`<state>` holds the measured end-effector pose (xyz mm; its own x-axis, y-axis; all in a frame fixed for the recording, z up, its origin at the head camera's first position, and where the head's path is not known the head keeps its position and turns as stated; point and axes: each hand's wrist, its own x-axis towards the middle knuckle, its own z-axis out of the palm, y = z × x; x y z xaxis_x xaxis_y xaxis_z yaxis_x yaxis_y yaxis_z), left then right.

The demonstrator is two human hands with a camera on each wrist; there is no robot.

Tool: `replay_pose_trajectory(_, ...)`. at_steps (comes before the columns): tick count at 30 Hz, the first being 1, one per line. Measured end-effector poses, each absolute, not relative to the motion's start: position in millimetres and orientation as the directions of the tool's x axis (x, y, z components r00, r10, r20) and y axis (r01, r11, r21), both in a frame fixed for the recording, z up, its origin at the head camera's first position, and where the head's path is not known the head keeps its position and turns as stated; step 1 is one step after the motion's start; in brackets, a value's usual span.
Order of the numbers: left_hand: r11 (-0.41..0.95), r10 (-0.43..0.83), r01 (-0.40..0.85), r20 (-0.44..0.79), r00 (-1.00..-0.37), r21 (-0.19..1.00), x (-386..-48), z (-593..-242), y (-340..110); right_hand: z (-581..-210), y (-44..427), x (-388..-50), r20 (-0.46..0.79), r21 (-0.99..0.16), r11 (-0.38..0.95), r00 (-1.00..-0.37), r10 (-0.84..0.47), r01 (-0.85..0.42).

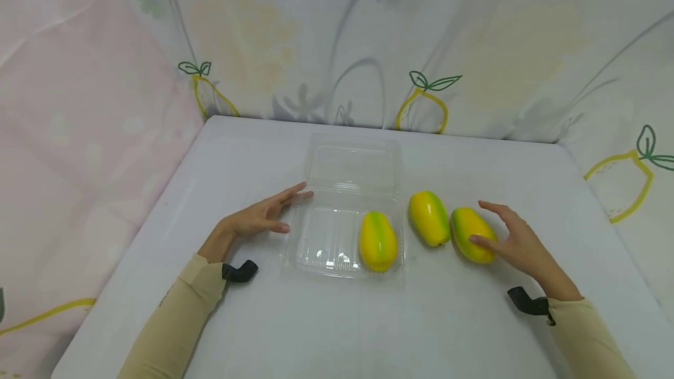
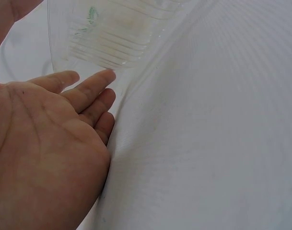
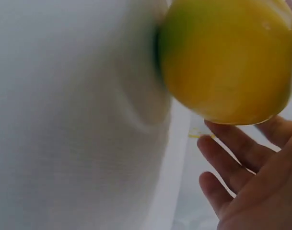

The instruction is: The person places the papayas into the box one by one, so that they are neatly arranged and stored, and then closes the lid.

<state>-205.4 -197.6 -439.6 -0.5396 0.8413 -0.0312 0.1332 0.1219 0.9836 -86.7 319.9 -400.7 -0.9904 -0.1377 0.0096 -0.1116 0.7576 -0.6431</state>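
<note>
A clear plastic clamshell box (image 1: pixel 321 238) lies with its lid (image 1: pixel 353 162) folded back, and one yellow-green mango-like fruit (image 1: pixel 378 241) sits in the right side of its base. My left hand (image 1: pixel 263 215) is at the box's left edge, fingers extended; in the left wrist view the fingertips (image 2: pixel 107 75) are close to the ribbed plastic. Two more such fruits, a nearer one (image 1: pixel 429 218) and a farther one (image 1: pixel 466 227), lie right of the box. My right hand (image 1: pixel 518 244) is spread around the right-hand fruit (image 3: pixel 227 62), thumb over it, fingers not curled round it.
Everything stands on a white table (image 1: pixel 295 326). Behind it hangs a cloth (image 1: pixel 326 34) printed with lemons, and a pink cloth (image 1: pixel 95 133) hangs at the left. Dark wrist mounts (image 1: pixel 526 302) stick out from both sleeves.
</note>
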Motion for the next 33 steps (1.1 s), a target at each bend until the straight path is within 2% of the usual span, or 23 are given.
replay_pose_trajectory(3,0.117,0.841,0.123,-0.033,-0.54,0.986,-205,-441,-198,-407,323,-87,-0.071,-0.672,0.737,-0.985,-0.157,-0.069)
replay_pose_trajectory(8,0.12,0.841,0.125,-0.034,-0.539,0.985,-205,-441,-197,-413,330,-88,-0.113,-0.724,0.688,-0.977,-0.179,-0.042)
replay_pose_trajectory(24,0.126,0.842,0.126,-0.039,-0.539,0.984,-206,-439,-196,-429,346,-89,-0.007,-0.814,0.552,-0.948,-0.318,-0.179)
replay_pose_trajectory(33,0.124,0.839,0.123,-0.038,-0.543,0.985,-204,-439,-198,-428,349,-89,0.009,-0.782,0.575,-0.927,-0.375,-0.24)
